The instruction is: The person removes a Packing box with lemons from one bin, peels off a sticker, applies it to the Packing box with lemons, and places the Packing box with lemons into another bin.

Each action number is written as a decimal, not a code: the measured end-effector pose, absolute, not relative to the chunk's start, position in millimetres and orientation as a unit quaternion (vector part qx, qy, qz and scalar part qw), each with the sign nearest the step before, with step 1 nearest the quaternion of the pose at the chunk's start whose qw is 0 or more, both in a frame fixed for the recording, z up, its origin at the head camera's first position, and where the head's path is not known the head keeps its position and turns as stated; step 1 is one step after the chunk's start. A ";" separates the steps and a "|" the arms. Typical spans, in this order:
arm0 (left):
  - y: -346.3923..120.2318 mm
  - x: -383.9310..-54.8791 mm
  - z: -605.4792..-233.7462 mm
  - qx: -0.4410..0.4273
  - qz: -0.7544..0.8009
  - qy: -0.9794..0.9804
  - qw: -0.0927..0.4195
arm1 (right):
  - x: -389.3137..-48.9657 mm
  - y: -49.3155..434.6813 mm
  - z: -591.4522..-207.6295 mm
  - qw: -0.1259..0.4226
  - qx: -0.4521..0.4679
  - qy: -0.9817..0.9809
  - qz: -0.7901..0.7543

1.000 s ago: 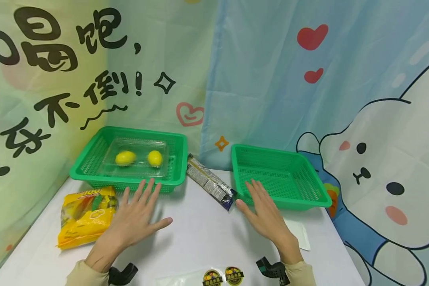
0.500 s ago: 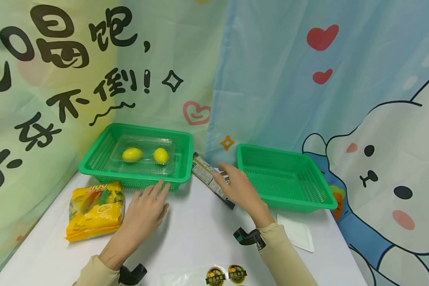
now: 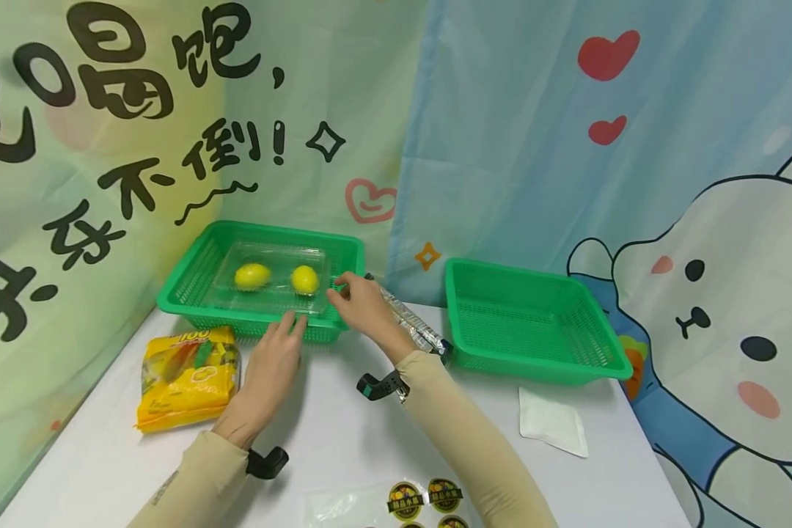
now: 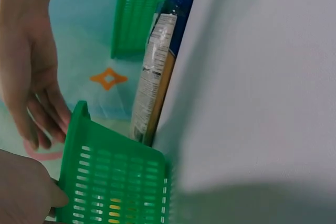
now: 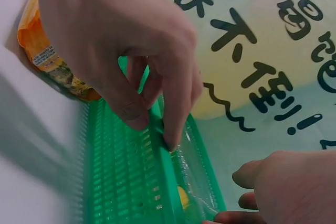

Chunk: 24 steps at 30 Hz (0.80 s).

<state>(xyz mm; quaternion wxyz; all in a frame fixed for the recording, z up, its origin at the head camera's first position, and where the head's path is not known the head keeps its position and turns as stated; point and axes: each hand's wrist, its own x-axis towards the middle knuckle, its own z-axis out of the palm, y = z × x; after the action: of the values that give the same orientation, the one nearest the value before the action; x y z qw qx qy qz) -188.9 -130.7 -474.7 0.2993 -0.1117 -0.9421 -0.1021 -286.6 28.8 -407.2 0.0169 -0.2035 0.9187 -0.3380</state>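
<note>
My left hand is at the front rim of the left green basket. In the right wrist view its thumb lies outside the basket wall and its fingers reach over the rim, gripping it. My right hand hovers at the basket's right end, fingers loosely bent and holding nothing. A clear plastic container lies in that basket. Two lemons, one on the left and one on the right, show through its plastic. The right forearm passes above a long silver packet, partly covering it.
A yellow printed bag lies left of my left hand. A second green basket stands at the right, with a white sachet in front of it. Near the front edge is a sheet of round stickers. A printed curtain hangs behind.
My right hand has swept left from the right basket, over the silver packet, to the left basket's right end. My left hand has drawn its spread fingers together and come onto the front rim.
</note>
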 end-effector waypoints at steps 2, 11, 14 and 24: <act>-128.5 -190.8 -473.9 -0.108 -0.108 -0.943 0.297 | -290.9 22.1 -406.4 0.023 -0.195 0.922 -0.333; -126.6 -191.8 -477.4 -0.100 -0.082 -0.944 0.304 | -305.8 2.3 -412.0 0.024 -0.190 0.934 -0.302; -126.9 -191.9 -476.9 -0.103 -0.081 -0.945 0.298 | -307.8 -2.7 -414.6 0.018 -0.192 0.937 -0.292; -128.1 -190.2 -474.2 -0.107 -0.087 -0.950 0.281 | -308.0 -17.7 -418.4 0.019 -0.201 0.948 -0.245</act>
<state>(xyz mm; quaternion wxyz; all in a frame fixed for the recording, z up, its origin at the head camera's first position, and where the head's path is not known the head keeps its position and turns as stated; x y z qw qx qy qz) -190.2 -128.1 -474.2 0.2812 -0.1072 -0.9497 -0.0872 -308.0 -17.7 -418.4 0.0189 -0.2005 0.9484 -0.2447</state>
